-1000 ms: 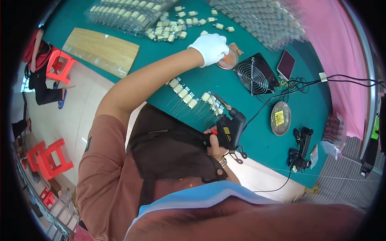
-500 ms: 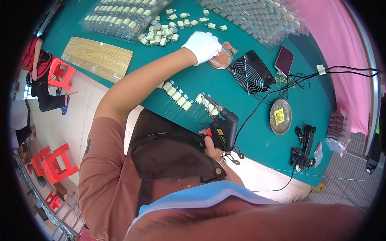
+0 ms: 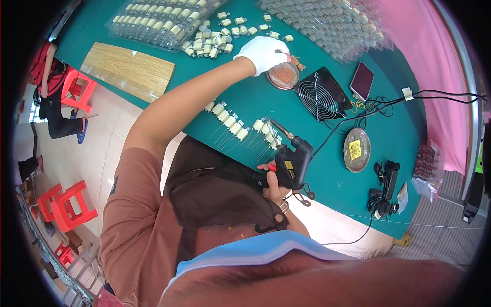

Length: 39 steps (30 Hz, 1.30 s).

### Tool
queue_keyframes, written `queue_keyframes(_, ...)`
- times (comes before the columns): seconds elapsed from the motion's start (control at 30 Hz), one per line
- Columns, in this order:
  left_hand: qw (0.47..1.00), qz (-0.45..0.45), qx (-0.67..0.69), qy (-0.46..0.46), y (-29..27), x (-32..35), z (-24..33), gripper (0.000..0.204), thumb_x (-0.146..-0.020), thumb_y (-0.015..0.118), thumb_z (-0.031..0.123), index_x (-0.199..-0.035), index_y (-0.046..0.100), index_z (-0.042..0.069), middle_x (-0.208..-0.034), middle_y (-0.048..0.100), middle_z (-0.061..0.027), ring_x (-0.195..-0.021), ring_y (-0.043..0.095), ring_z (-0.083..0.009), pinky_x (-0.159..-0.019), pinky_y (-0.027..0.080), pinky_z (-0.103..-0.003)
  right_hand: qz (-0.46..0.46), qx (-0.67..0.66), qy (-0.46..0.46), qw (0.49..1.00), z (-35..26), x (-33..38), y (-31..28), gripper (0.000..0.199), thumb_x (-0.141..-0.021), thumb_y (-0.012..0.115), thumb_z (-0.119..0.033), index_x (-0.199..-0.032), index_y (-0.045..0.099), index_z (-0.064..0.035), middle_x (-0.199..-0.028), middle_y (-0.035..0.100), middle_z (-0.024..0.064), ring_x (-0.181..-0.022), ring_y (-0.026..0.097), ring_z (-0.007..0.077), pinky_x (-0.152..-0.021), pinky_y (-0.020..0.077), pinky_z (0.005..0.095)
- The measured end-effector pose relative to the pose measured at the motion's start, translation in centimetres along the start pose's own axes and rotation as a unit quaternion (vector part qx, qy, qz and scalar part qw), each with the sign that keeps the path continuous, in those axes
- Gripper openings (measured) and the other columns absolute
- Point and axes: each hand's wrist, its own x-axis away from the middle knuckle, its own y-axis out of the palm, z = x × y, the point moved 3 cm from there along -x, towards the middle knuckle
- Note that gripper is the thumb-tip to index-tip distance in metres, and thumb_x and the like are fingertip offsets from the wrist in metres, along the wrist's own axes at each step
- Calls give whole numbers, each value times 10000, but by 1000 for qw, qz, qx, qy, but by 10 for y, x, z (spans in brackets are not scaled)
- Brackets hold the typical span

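Note:
My left hand [image 3: 262, 54], in a white glove, is at the upper edge of a round clear dish [image 3: 283, 75] of fine copper-coloured pieces. Its fingers are drawn together beside a small bundle of thin copper-coloured leads [image 3: 297, 63]; whatever they pinch is too small to tell. Wrapped round the grip of a black soldering gun [image 3: 295, 165] with a red trigger is my right hand [image 3: 275, 187], bare. The gun's tip points up and left, close to a short row of cream-coloured blocks [image 3: 268, 134] with thin leads. A similar row [image 3: 228, 121] lies to its left.
Loose cream blocks [image 3: 209, 42] lie at the back, beside stacked clear trays [image 3: 153, 25]. A wooden board [image 3: 128, 71] lies left. Rightward are a black fan [image 3: 319, 94], a phone [image 3: 361, 81], a round metal dish [image 3: 357, 162] and black cables [image 3: 337, 123]. More trays [image 3: 327, 25] stand far right.
My left hand has lifted slightly toward the dish's upper edge and the copper-coloured bundle, uncovering more of the dish. The soldering gun has shifted a little right, its tip drawing away from the blocks.

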Motion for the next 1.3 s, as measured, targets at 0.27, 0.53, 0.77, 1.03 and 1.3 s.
queue_keyframes(0.27,996,23,88,-21,-8,6,-11,223,-884,663,265,-986,734,79,-968,730,-91,-889,676,-217,-835,516,-323,-13,40,4,999,10,2,1,216,-931,584,-32,-1118,614,71,-1045,661,146,-952,660,254,-900,527,411)
queue_keyframes(0.53,958,15,196,-207,-93,169,10,193,-904,709,180,-992,732,9,-852,711,-22,-764,626,-48,-697,508,-224,-20,110,48,993,-18,-7,3,247,-850,648,-46,-1066,627,73,-1009,625,154,-822,624,230,-776,558,404)
queue_keyframes(0.77,948,75,114,-289,-40,263,-1,150,-854,737,160,-922,740,26,-734,710,-62,-616,633,-85,-592,513,-264,-117,309,80,940,-11,-11,10,313,-785,815,-154,-1012,675,10,-871,688,93,-738,653,222,-712,529,337)
queue_keyframes(1.03,958,115,-1,-263,-26,262,2,143,-848,685,211,-829,721,73,-707,689,-79,-603,672,-208,-561,510,-337,-117,371,48,920,-8,-9,15,266,-750,807,-120,-934,668,12,-887,688,128,-766,662,296,-740,529,377)
queue_keyframes(1.3,963,145,-56,-218,-19,260,4,137,-823,668,233,-784,703,106,-748,685,-66,-684,677,-264,-601,523,-389,-153,434,12,888,-26,-18,36,303,-728,809,-101,-968,658,5,-868,658,126,-726,645,297,-668,513,375)
